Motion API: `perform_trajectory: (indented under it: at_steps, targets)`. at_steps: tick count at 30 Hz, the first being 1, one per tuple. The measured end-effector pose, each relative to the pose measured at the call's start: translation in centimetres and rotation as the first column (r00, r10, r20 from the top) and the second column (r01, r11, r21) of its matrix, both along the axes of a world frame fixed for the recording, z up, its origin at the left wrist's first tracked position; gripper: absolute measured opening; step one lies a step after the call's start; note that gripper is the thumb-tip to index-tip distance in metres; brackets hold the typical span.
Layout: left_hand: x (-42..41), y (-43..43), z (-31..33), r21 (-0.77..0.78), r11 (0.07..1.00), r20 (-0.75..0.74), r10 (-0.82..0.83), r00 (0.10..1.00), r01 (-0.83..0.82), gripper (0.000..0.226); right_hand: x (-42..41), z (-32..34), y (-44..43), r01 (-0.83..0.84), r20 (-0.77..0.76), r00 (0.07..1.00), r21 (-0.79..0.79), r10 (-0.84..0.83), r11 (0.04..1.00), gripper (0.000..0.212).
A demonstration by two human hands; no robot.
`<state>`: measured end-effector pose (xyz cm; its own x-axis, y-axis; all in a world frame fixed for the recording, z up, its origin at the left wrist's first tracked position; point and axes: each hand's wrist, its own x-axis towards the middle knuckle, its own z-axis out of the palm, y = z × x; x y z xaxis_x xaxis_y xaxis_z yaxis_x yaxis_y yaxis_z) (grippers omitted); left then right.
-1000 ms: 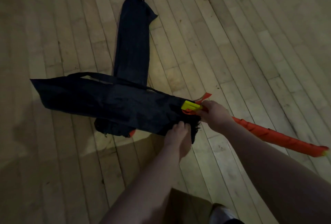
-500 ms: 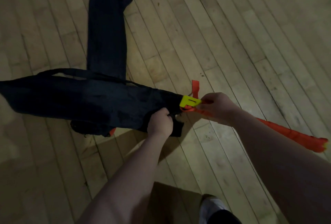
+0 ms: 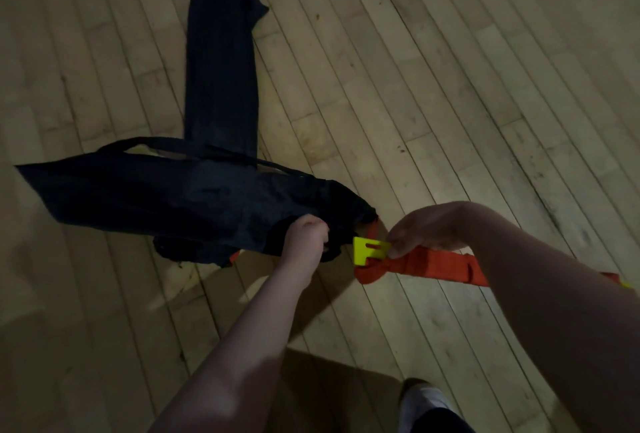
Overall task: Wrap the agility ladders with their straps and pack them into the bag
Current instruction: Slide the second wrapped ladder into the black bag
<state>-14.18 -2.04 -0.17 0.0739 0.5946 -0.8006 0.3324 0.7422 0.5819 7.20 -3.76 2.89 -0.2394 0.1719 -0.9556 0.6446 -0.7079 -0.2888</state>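
the left hand (image 3: 306, 235) has closed on the lip of the bag (image 3: 173, 200) and now bunches it. the right hand (image 3: 440, 228), gripping the wrapped orange ladder (image 3: 429, 264) near its yellow end (image 3: 370, 252), has dropped the tip to the mouth's 4 o'clock, just outside. so the ladder isn't in yet and probably needs re-aiming toward 9 o'clock.

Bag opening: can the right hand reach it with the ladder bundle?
Probably yes. The left hand grips the bag at its opening, and the right hand holds the ladder bundle just beside it, nothing between.
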Motion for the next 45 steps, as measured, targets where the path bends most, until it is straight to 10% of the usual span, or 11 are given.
perform_trajectory:
  at_steps: [8, 13, 16, 21, 29, 36, 45]
  targets:
    - [-1.6, -0.4, -0.1, 0.3, 0.936, -0.203, -0.125, 0.971, 0.184, 0.028, -1.5, 2.0, 2.7, 0.111, -0.407, 0.909, 0.017, -0.095, 0.994, 0.049]
    - [-1.5, -0.2, -0.4, 0.137, 0.99, -0.123, 0.044, 0.991, -0.027, 0.017, -2.0, 2.4, 4.0, 0.33, -0.547, 0.806, 0.096, -0.227, 0.939, 0.048]
    - [-1.1, 0.2, 0.3, -0.031, 0.985, -0.034, 0.17, 0.985, -0.171, 0.023, -3.4, 1.5, 3.6, 0.339, -0.497, 0.834, 0.123, -0.237, 0.933, 0.021]
    - [-1.1, 1.5, 1.5, -0.29, 0.889, 0.121, 0.401, 0.908, -0.354, 0.022, -4.6, 0.5, 2.9, 0.223, -0.442, 0.881, 0.076, -0.167, 0.972, 0.039]
    - [-1.7, 1.4, 1.4, 0.008, 0.983, 0.08, 0.182, 0.98, -0.184, 0.052, -4.1, 0.1, 2.4, 0.137, -0.376, 0.917, -0.017, -0.133, 0.99, 0.032]
    - [-1.7, 0.9, 2.6, 0.362, 0.928, -0.038, -0.076, 0.996, 0.084, 0.052, -4.2, -1.0, 2.3, 0.281, -0.236, 0.949, 0.325, -0.21, 0.903, 0.015]
    - [-1.9, 1.7, 2.2, 0.357, 0.926, -0.045, -0.118, 0.992, 0.127, 0.042, -4.1, -2.0, 2.4, 0.424, -0.201, 0.903, 0.55, -0.379, 0.719, 0.01]
